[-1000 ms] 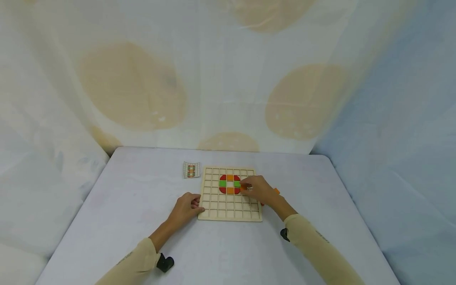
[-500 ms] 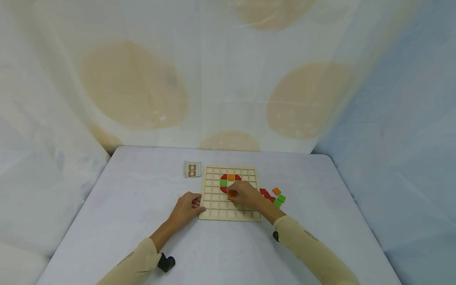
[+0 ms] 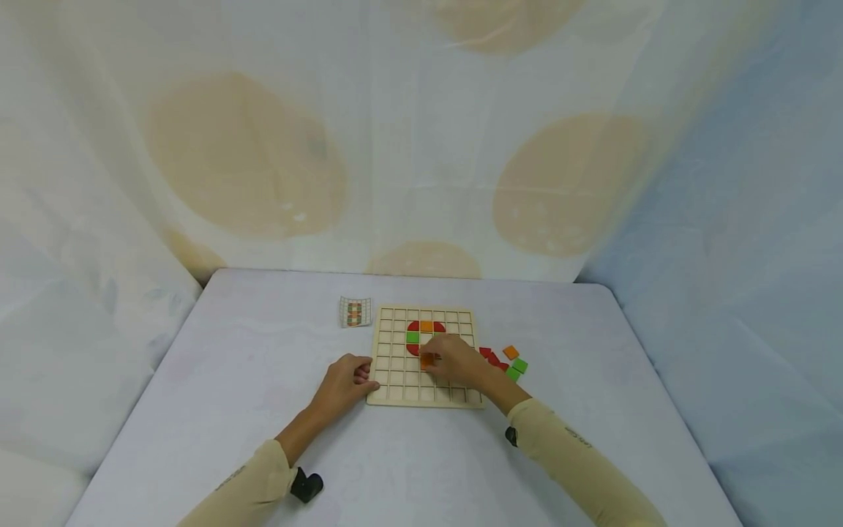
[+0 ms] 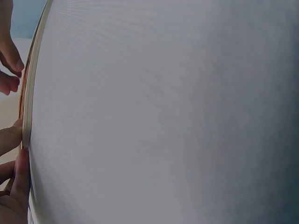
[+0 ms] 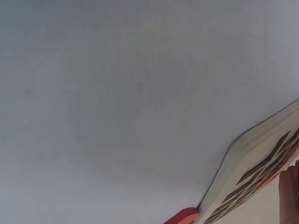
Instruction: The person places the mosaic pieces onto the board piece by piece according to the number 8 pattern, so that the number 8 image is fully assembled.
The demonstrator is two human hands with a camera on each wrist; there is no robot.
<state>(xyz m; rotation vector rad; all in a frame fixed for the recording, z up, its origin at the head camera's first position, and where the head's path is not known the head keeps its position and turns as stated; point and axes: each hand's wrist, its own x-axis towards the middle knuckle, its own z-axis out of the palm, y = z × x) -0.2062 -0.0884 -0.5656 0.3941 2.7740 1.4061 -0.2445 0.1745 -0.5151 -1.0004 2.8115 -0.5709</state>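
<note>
A square wooden grid board (image 3: 394,395) lies on the table, its cells partly filled with red, orange and green tiles in a ring. At its left edge, my left hand (image 3: 345,379) grips the rim, with the thumb on one face and fingers against the side, as the left wrist view shows from close up. Over the board's middle, my right hand (image 3: 459,361) pinches an orange square tile (image 3: 426,362) just below the ring of tiles. That hand covers the lower right of the ring. Only its fingers (image 5: 288,196) show at the right wrist view's edge.
Loose red tiles (image 3: 494,359), green tiles (image 3: 519,365) and an orange tile (image 3: 511,352) lie to the right of the board. A small printed pattern card (image 3: 356,312) sits beyond its upper left corner. A patterned cloth hangs behind the table.
Holding the orange tile, my right hand has moved left and nearer, from the ring's right side to just below it, then stayed almost still. My left hand keeps its place.
</note>
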